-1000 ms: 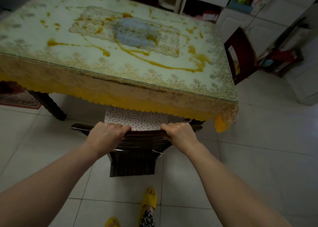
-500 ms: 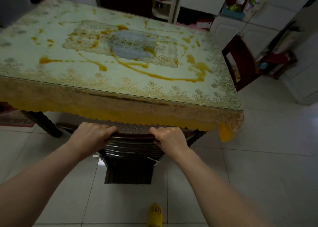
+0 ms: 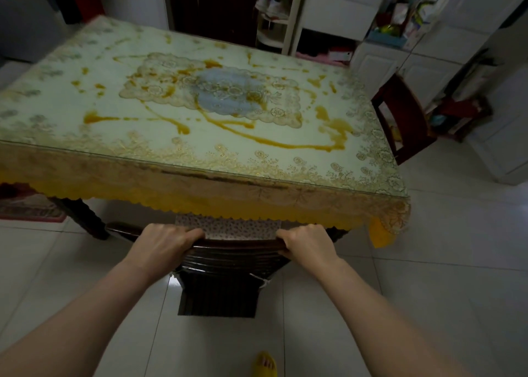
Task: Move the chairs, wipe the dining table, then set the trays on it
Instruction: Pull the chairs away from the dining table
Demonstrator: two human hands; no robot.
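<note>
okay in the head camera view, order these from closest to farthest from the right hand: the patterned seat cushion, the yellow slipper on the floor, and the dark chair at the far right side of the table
1. Patterned seat cushion: just left of the right hand, under the table edge.
2. Yellow slipper: on the floor tiles below the hand, toward the person.
3. Dark chair: beyond the table's right side, farthest away.

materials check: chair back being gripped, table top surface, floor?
Chair back: looks like dark lacquered wood; glossy highlights run along its curved slats. Both the left hand and the right hand grip it.
Table top: seems a clear glass or plastic sheet over a lace-patterned cloth; a transparent edge shows along the front.
Floor: probably glazed white tile; grout lines, soft reflections.
</note>
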